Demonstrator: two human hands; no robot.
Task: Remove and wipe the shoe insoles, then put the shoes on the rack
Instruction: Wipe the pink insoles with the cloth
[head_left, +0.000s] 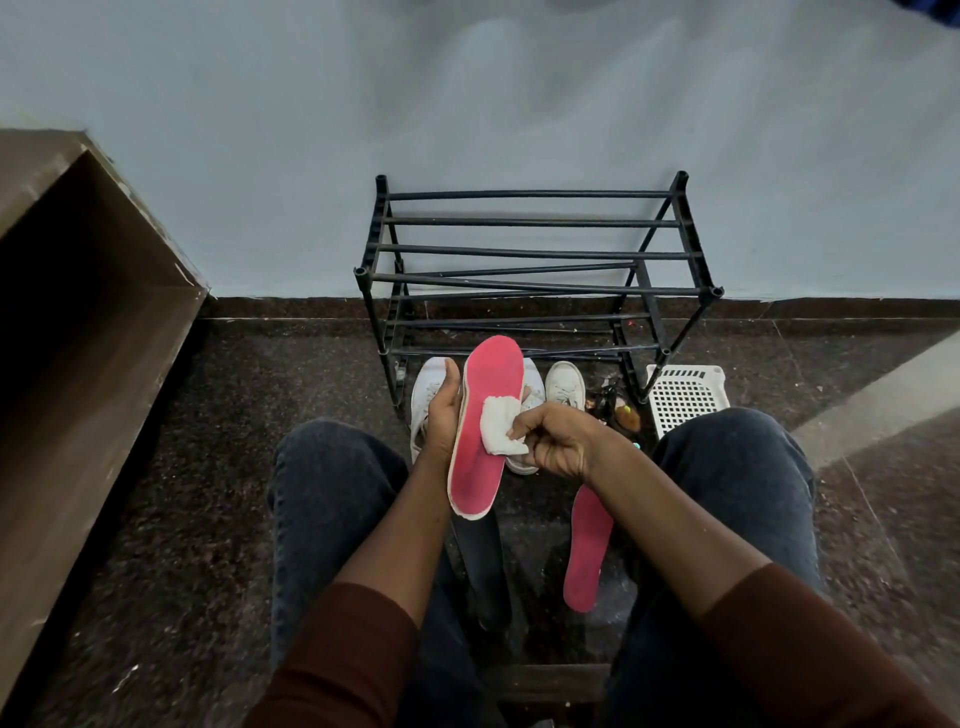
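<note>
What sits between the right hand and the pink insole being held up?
In the head view, a crumpled white cloth lies between them: the right hand pinches it and presses it onto the pink foam insole, which the left hand holds.

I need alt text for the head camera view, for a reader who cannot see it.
A seated person's left hand holds a pink insole while the right hand presses a white cloth on it. A second pink insole lies on the dark floor; white sneakers stand before a black shoe rack.
</note>
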